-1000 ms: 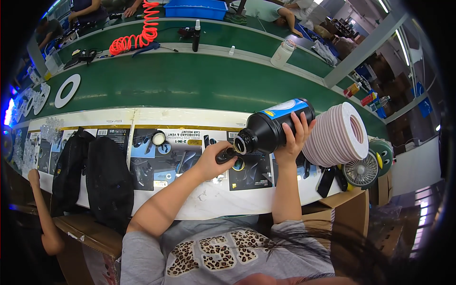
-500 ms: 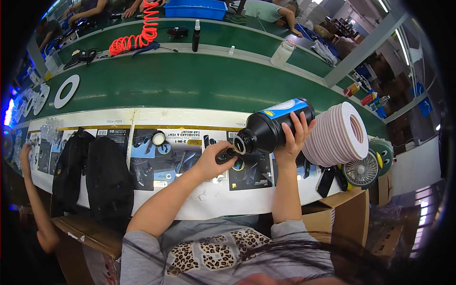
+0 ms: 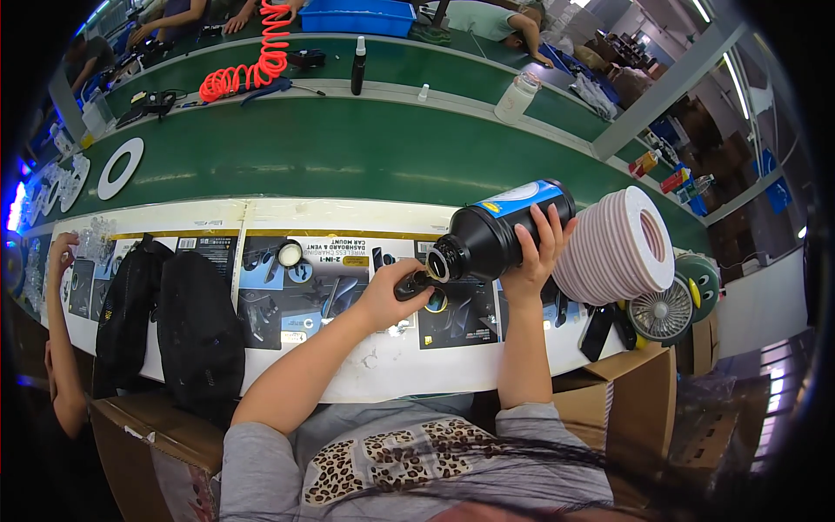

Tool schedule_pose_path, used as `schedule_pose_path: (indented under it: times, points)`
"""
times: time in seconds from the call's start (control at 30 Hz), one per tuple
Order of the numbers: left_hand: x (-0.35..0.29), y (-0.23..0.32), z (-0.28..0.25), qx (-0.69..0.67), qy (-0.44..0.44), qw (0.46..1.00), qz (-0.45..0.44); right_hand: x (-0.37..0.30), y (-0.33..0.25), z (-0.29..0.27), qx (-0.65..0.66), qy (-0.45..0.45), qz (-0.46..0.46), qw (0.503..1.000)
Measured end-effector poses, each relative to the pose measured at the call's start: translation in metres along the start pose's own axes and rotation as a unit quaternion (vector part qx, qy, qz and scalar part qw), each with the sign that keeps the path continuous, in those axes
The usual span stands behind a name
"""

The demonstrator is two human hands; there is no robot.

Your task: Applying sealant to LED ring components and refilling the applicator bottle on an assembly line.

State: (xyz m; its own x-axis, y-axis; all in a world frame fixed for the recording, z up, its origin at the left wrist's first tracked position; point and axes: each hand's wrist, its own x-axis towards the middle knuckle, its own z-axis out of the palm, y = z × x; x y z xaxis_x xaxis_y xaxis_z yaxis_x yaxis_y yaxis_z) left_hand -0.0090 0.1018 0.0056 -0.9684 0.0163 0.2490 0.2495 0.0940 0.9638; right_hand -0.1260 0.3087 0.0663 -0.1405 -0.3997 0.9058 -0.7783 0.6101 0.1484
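Note:
My right hand (image 3: 537,252) grips a large black bottle (image 3: 487,239) with a blue label, tipped so that its uncapped neck points down to the left. Against that neck, my left hand (image 3: 393,291) holds a small dark bottle (image 3: 411,285), its mouth close to the big bottle's opening. Whether liquid runs between them is too small to tell. On the printed sheets left of my left hand lies a round white cap (image 3: 290,254) with a dark rim.
White foam rings (image 3: 609,248) are stacked at the right, beside a small fan (image 3: 663,311) and a dark phone (image 3: 597,332). Two black pouches (image 3: 200,317) lie on the left. Another person's hand (image 3: 63,252) reaches over clear plastic parts. Behind runs a green conveyor belt (image 3: 348,143).
The other person's arm at the far left has shifted, its hand now higher, by the clear parts. My hands and both bottles have barely moved.

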Motion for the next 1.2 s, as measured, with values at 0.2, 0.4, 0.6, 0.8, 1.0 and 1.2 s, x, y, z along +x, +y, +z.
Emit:
schedule_pose_path:
  times: [0.2, 0.4, 0.6, 0.8, 1.0, 1.2]
  points:
    - [0.0003, 0.0018, -0.0001, 0.002, 0.0, 1.0, 0.003, 0.0008, 0.0005, -0.0008, 0.001, -0.002, -0.001, 1.0]
    - [-0.0001, -0.0005, -0.0004, -0.001, 0.003, 1.0, 0.004, 0.0005, -0.0005, 0.001, 0.005, -0.005, 0.0, 1.0]
    - [0.001, -0.0015, 0.0011, -0.002, 0.005, 1.0, 0.011, 0.0011, 0.0007, -0.0004, 0.003, -0.008, 0.002, 1.0]
    - [0.0004, 0.0014, -0.0008, 0.007, 0.002, 1.0, 0.01, 0.0003, 0.0, -0.0009, 0.005, -0.016, 0.003, 1.0]
    - [-0.001, 0.0013, -0.0013, 0.016, -0.007, 1.0, 0.003, 0.0005, -0.001, -0.0021, 0.007, -0.013, 0.004, 1.0]
    - [-0.0014, 0.0038, 0.0008, -0.009, 0.0, 1.0, -0.008, -0.0017, -0.0003, -0.0021, 0.009, -0.014, 0.006, 1.0]
